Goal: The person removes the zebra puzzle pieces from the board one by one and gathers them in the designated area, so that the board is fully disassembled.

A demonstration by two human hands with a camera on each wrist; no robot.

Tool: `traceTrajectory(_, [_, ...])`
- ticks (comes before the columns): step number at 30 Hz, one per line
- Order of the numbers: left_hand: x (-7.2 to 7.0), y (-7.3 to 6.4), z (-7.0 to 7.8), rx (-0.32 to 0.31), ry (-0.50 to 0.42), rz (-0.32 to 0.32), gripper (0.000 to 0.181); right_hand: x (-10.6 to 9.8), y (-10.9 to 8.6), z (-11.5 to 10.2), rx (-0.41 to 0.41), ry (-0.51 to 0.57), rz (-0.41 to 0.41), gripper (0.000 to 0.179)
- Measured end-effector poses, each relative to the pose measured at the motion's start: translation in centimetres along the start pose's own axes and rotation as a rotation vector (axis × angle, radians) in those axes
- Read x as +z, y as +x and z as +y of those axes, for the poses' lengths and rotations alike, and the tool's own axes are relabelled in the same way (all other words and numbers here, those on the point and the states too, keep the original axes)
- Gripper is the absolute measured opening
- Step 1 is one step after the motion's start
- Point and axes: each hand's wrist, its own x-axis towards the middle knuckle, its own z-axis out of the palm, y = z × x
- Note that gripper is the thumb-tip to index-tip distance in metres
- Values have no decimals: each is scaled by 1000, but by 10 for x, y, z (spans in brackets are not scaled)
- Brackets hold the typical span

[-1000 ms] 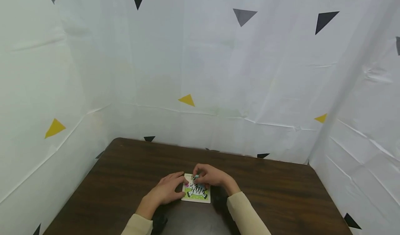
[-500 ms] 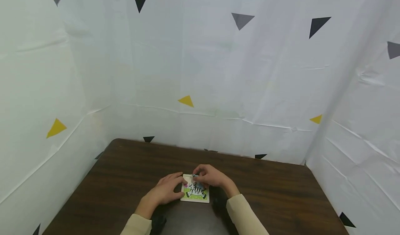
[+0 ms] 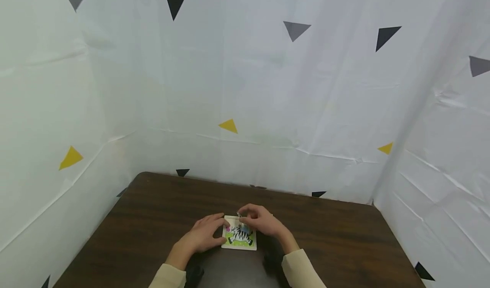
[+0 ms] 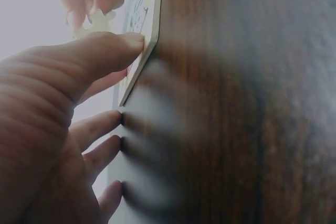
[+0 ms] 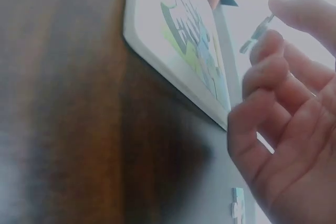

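A square zebra jigsaw puzzle in a pale tray (image 3: pixel 239 248) lies on the table, its picture showing the striped zebra (image 3: pixel 242 235) on green. At its left side rests my left hand (image 3: pixel 203 233). The thumb (image 4: pixel 113 51) lies against the tray's edge, the index finger reaches the picture's upper left, and the other fingertips touch the tabletop. Over the tray's far right part, my right hand (image 3: pixel 262 220) pinches a small jigsaw piece (image 5: pixel 257 34) between thumb and index finger, raised and tilted above the picture. Its remaining fingers are curled and cover the tray's upper right corner in the head view.
Another jigsaw piece (image 5: pixel 239 205) lies on the table beyond the right hand. The dark wood-grain table (image 3: pixel 337 237) reaches back to a white curtain (image 3: pixel 245 67) with black, grey and yellow triangles. Dark wrist devices (image 3: pixel 194 275) sit below both hands.
The right hand has lifted slightly and shifted right with the jigsaw piece, which now stands away from the picture. The left hand stays at the tray's left side. The head view has tilted slightly.
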Motion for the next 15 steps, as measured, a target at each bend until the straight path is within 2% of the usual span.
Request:
traceTrajectory(4, [2,-2,-1,5,-21,3,55,4,-11,4,-16,0,119,37])
traceTrajectory(9, [3,-4,3,-42,-57,28,82,2,-24,4,35,-26,308,33])
traceTrajectory(15, [3,-4,4,-91,-31,34,101,-11,-36,5,71,-26,353,35])
